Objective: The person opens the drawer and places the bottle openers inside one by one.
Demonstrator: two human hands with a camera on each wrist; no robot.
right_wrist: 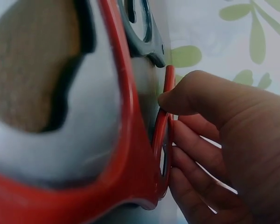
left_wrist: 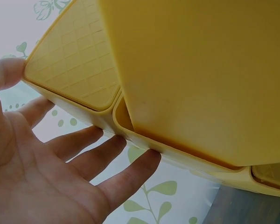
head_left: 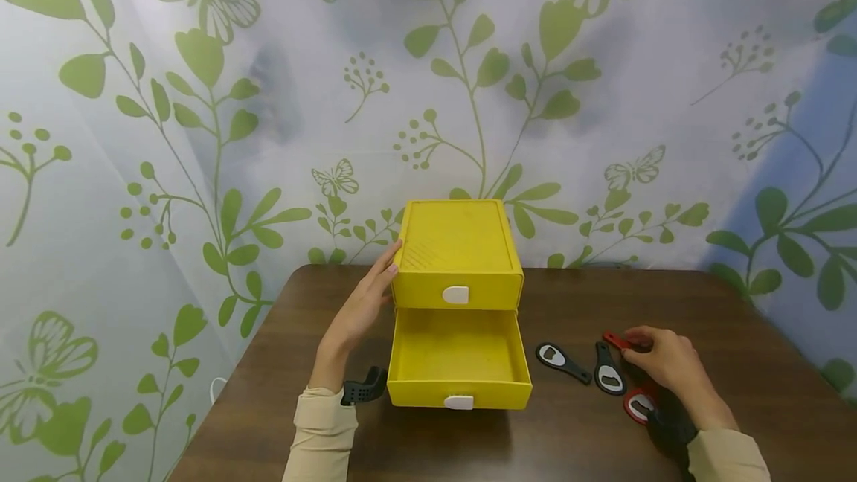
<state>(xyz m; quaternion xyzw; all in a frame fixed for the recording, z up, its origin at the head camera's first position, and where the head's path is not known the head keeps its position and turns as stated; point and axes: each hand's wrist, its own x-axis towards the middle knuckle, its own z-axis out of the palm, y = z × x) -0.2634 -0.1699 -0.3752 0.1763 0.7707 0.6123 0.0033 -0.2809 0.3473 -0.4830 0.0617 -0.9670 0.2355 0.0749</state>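
A yellow two-drawer cabinet (head_left: pixel 455 236) stands mid-table, its lower drawer (head_left: pixel 458 394) pulled out and bare inside, its upper one closed. My left hand (head_left: pixel 358 315) rests against the cabinet's left side, thumb and fingertips touching the edges in the left wrist view. Over on the right, my right hand (head_left: pixel 672 363) pinches a red bottle opener (right_wrist: pixel 162 135) between thumb and fingers; most of this opener is hidden in the head view. Another red bottle opener (right_wrist: pixel 129 98) lies close under the wrist. Two black bottle openers (head_left: pixel 577 373) lie between the cabinet and that hand.
The brown wooden table (head_left: pixel 569 445) runs back to a wall covering (head_left: pixel 301 95) printed with green leaves and butterflies. White tabs form the drawer handles. Dark camera mounts are strapped at both wrists.
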